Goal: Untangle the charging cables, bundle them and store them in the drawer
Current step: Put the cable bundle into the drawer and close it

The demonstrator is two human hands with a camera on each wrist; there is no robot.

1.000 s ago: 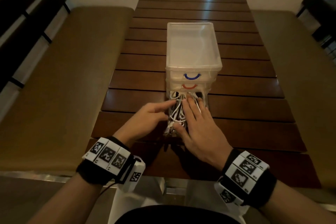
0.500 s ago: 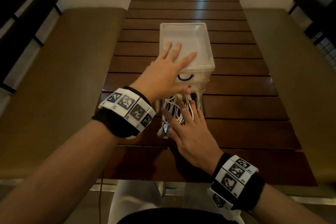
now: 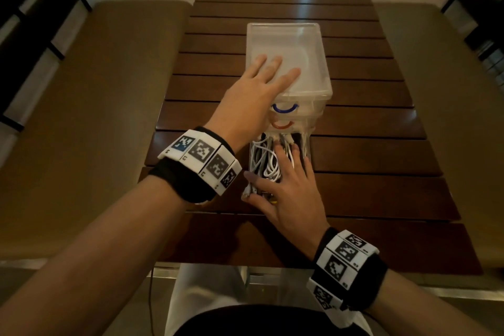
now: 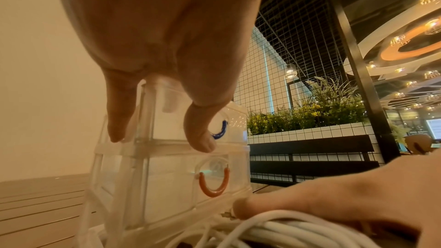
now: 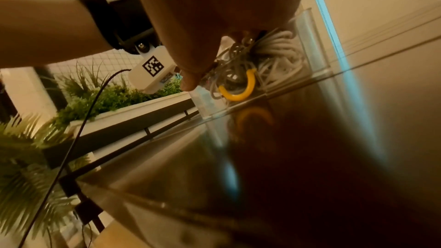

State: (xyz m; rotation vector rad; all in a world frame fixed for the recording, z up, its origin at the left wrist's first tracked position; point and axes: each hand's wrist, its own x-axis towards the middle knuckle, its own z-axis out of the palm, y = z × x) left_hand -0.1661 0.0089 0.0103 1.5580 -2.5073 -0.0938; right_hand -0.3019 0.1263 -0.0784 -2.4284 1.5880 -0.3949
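Note:
A clear plastic drawer unit stands on the slatted wooden table, with a blue handle and a red handle on its shut upper drawers. Its bottom drawer is pulled out toward me and holds white charging cables. My left hand lies flat with spread fingers on the unit's top. My right hand presses flat on the cables inside the drawer. In the right wrist view the drawer's yellow handle shows in front of the cables.
The dark wooden table runs away from me, with padded benches on the left and right. A grid partition with plants shows in the left wrist view.
My left hand left the cables in the drawer and moved up onto the top of the unit, where it now rests flat. My right hand stays on the cables.

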